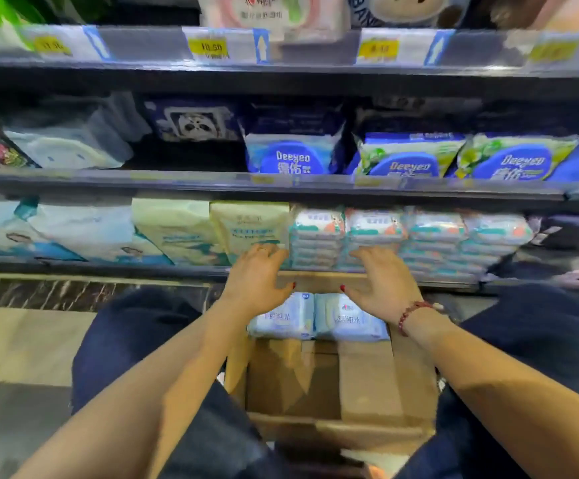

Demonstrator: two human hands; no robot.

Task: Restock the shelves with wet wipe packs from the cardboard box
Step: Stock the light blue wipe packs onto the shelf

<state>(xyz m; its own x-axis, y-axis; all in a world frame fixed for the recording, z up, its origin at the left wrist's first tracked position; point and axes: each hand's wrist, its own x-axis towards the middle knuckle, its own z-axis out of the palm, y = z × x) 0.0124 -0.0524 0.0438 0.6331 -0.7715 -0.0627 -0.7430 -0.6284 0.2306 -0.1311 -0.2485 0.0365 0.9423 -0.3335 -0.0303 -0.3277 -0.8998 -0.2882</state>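
An open cardboard box (367,385) sits on the floor between my knees. Two pale blue wet wipe packs (315,318) lie side by side at its far end. My left hand (255,280) and my right hand (381,283) hover palm down above the box's far edge, fingers spread, holding nothing. Their fingertips reach the front of the lowest shelf (108,269), where stacks of small white, teal and orange wipe packs (402,242) stand. The rest of the box shows only bare cardboard.
Cream packs (250,226) and white-blue packs (84,229) fill the lowest shelf to the left. The shelf above holds blue Deeyeo packs (291,157) and a dark gap (184,157). Price tags (208,48) line the top shelf edge.
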